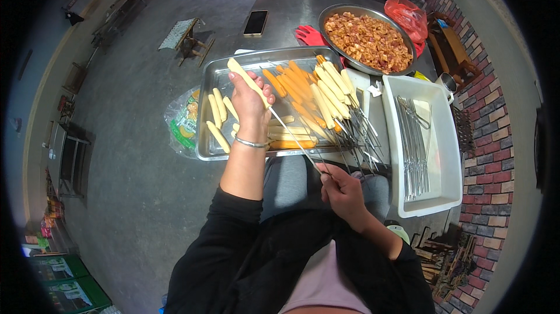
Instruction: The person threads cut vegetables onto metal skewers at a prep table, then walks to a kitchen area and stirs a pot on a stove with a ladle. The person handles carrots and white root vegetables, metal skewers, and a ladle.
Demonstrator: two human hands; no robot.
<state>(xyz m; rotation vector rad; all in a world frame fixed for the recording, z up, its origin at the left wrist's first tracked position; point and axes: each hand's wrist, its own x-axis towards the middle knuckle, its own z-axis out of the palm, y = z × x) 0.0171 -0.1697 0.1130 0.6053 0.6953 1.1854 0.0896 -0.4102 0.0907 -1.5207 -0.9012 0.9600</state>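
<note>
My left hand (251, 93) is closed around a pale yellow sausage (245, 76) above the metal tray. A thin metal skewer (292, 135) runs from the sausage's lower end to my right hand (343, 191), which pinches its near end above my lap. How far the skewer reaches inside the sausage is hidden. Beneath lies the stainless steel tray (214, 66). Loose pale sausages (217, 136) rest in its left and middle parts, with an orange sausage (292, 144) near the front edge. Skewered orange sausages (294, 81) and skewered pale sausages (334, 88) are heaped at its right.
Right of the tray, a white plastic bin (444, 196) holds many metal skewers (411, 152). Behind it sits a steel bowl (324, 20) of cut, seasoned meat (367, 42), beside a red plastic bag (407, 18) and red glove (310, 35). A phone (255, 23) lies on the metal table (293, 3).
</note>
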